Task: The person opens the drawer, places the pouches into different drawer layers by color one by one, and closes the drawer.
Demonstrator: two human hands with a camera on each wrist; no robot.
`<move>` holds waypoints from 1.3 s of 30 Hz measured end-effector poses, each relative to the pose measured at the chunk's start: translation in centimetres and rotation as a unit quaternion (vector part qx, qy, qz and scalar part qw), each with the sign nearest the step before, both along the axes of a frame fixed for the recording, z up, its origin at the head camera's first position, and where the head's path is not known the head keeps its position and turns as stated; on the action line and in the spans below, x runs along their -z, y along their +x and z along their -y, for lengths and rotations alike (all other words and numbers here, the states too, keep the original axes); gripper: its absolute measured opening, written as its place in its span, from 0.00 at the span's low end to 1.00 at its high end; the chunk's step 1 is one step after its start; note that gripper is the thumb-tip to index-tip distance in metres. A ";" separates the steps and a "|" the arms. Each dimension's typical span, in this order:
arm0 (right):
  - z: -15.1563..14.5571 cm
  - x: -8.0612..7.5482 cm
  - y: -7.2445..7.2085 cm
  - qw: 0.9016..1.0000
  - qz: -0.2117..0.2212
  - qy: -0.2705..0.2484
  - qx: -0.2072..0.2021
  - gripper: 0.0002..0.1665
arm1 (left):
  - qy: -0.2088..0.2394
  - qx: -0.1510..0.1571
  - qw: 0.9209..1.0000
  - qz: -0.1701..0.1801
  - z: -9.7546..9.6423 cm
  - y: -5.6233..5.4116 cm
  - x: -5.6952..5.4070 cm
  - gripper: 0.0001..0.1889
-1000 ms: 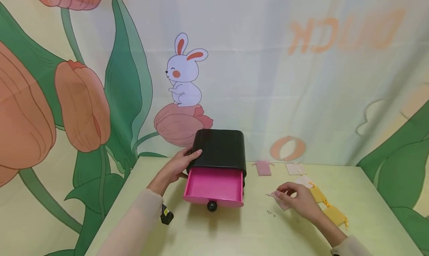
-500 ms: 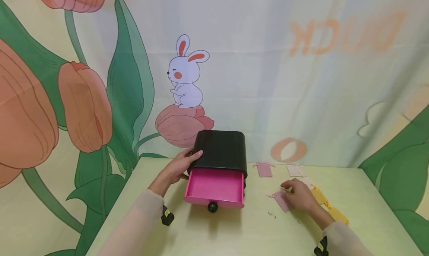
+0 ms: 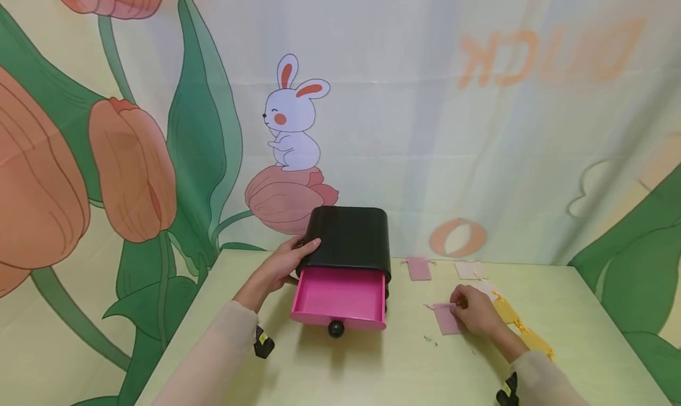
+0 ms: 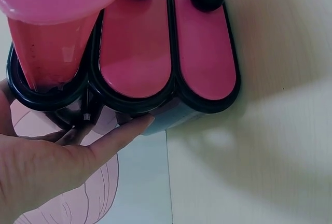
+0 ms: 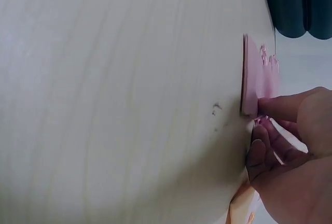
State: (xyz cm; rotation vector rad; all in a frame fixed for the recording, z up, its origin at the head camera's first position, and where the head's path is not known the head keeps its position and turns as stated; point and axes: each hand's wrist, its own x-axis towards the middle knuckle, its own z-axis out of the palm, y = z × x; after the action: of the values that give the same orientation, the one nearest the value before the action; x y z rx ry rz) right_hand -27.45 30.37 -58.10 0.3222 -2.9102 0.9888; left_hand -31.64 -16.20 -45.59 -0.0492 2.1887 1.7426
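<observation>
Left hand on the drawer box, right hand at a pink pouch

So the black drawer box (image 3: 348,237) is sitting on the tabletop (image 3: 415,370) with its top drawer (image 3: 340,296) pulled out toward the person. The drawer looks bare inside, and being out like that leaves it open from above. In the left wrist view the middle drawer (image 4: 136,47) and bottom drawer (image 4: 207,47) are both closed.

Left hand (image 3: 287,261) grips the box's left side, thumb up over the top edge and fingers down the side. My guess is that's a brace, so the light-looking box doesn't skid around.

Right hand (image 3: 477,314) is off to the right of the box, fingers bent in close together, tips at the edge of a pink pouch (image 3: 447,320). Honestly can't tell if it's pinching the thing or just touching it. The pouch lies to the right of the box, and a bit of drawstring pokes out at the corner nearest the box. Coming in from the far edge probably keeps that side free.

Another pink pouch (image 3: 419,269) lies just right of the box, further back, with a whitish pouch (image 3: 469,269) beyond it. Two yellow pouches (image 3: 506,310) are furthest right, partly behind the hand.
</observation>
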 end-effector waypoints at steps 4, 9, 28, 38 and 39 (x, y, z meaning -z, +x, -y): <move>0.0 -0.4 -0.1 1.000 -0.004 -0.016 0.001 0.06 | -0.004 -0.001 1.000 0.000 0.0 0.0 0.0 0.47; 0.5 -2.8 0.3 0.997 -0.049 -0.066 -0.011 0.04 | -0.008 -0.003 1.000 0.000 0.0 0.0 0.0 0.48; 12.0 -15.7 2.7 0.968 -0.106 -0.218 -0.067 0.03 | -0.007 -0.003 1.000 0.002 0.0 -0.2 0.1 0.48; 19.9 -15.1 3.1 0.964 -0.084 -0.233 -0.092 0.04 | -0.018 -0.007 1.000 -0.004 0.0 0.1 0.0 0.50; 20.4 -14.9 3.1 0.965 -0.083 -0.232 -0.094 0.04 | -0.016 -0.007 1.000 -0.005 0.0 0.1 0.0 0.50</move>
State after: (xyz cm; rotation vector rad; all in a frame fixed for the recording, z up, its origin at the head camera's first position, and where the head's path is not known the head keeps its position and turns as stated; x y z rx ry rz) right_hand -24.37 9.97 -43.17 0.6204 -2.4340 1.5430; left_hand -31.49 -16.15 -45.61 -0.0642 2.2295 1.7185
